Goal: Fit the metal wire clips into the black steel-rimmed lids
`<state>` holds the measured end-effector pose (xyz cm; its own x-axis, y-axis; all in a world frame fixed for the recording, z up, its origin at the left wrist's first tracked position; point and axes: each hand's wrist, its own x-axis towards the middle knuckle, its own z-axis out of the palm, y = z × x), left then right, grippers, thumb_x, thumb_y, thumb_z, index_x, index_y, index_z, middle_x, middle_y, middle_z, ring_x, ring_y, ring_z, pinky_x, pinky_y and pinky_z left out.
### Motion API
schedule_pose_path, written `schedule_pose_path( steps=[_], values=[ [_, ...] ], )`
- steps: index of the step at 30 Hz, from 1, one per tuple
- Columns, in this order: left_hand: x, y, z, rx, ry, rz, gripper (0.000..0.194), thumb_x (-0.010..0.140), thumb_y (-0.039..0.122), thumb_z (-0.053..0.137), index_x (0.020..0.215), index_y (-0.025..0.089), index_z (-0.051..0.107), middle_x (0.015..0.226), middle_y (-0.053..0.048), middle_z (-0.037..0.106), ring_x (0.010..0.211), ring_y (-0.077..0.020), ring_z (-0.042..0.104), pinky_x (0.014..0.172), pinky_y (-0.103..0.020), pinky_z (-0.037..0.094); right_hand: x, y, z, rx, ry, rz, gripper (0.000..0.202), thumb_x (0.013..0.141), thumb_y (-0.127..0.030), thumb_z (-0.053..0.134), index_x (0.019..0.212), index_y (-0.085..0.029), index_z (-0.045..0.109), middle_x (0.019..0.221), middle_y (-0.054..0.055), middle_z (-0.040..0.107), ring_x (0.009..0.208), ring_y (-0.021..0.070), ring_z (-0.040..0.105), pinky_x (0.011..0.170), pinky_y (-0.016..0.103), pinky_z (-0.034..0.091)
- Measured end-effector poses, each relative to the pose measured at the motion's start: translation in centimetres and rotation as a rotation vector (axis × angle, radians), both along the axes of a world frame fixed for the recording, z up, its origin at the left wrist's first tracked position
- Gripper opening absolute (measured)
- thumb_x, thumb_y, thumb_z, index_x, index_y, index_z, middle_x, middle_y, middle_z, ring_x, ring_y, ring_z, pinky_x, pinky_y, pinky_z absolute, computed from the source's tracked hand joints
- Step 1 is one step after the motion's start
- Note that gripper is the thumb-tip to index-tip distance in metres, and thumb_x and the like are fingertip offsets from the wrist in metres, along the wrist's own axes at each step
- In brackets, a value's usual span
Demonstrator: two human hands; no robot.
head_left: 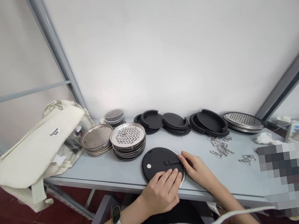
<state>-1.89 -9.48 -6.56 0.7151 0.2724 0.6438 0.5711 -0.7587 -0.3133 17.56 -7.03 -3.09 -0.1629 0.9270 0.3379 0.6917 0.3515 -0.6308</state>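
A round black disc [156, 157] with a white dot and a slotted tab lies at the table's front edge. A sliver of silver rim shows under its lower right side. My left hand [163, 191], with a watch on its wrist, rests flat on the disc's lower part, fingers extended. At the disc's right edge, my right hand [194, 166] pinches or presses the rim near the tab; its fingertips are drawn together. Behind the disc stand a stack of perforated metal plates [128, 135] and a stack of plain metal lids [97, 137].
Black trays [175, 121] stand in stacks along the wall, with grater plates [244, 121] at their right. Metal hooks [221, 146] lie scattered nearby. A cream bag [42, 142] overhangs the table's left end. A white cable [236, 213] crosses at the lower right.
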Motion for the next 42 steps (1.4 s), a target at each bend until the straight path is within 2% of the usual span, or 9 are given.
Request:
schedule_pose_path(
  steps=[15,24,31,37,42],
  values=[
    [0.0,0.0,-0.1,-0.002,-0.006,0.002,0.047,0.087,0.026,0.042,0.13,0.01,0.051,0.133,-0.007,0.052,0.116,-0.0192,0.05,0.092,-0.03,0.042,0.0,0.1,-0.4,-0.027,-0.019,0.024,0.029,0.097,-0.035,0.029,0.072,-0.022,0.04,0.064,-0.001,0.051,0.057,0.0154,0.045,0.059,0.026,0.035],
    [0.0,0.0,0.0,0.005,-0.014,-0.01,0.045,0.087,0.025,0.041,0.128,0.011,0.053,0.134,-0.007,0.052,0.115,-0.0194,0.051,0.091,-0.03,0.042,0.3,0.3,-0.9,-0.048,-0.071,0.0,0.027,0.093,-0.031,0.034,0.067,-0.022,0.035,0.058,-0.004,0.043,0.054,0.0133,0.039,0.055,0.025,0.031],
    [0.0,0.1,-0.1,-0.003,0.002,0.006,0.046,0.087,0.026,0.041,0.129,0.01,0.052,0.135,-0.008,0.051,0.117,-0.02,0.051,0.092,-0.03,0.041,0.3,0.3,-0.9,0.003,-0.076,-0.01,0.029,0.092,-0.03,0.036,0.064,-0.022,0.032,0.058,-0.004,0.04,0.053,0.0128,0.038,0.054,0.025,0.031],
    [0.0,0.0,-0.1,0.001,-0.007,0.01,0.048,0.086,0.027,0.043,0.13,0.01,0.051,0.134,-0.007,0.052,0.117,-0.0192,0.05,0.092,-0.03,0.042,0.2,0.3,-0.9,0.031,-0.054,0.024,0.028,0.096,-0.03,0.031,0.072,-0.021,0.041,0.067,0.0,0.051,0.061,0.0157,0.047,0.061,0.027,0.037],
    [0.1,0.0,-0.1,0.007,-0.003,0.013,0.047,0.086,0.027,0.042,0.129,0.01,0.051,0.134,-0.008,0.051,0.116,-0.0198,0.051,0.091,-0.03,0.043,0.2,0.4,-0.9,0.026,-0.068,0.028,0.028,0.097,-0.03,0.029,0.072,-0.022,0.04,0.068,0.001,0.051,0.063,0.0164,0.047,0.063,0.028,0.037]
  ],
)
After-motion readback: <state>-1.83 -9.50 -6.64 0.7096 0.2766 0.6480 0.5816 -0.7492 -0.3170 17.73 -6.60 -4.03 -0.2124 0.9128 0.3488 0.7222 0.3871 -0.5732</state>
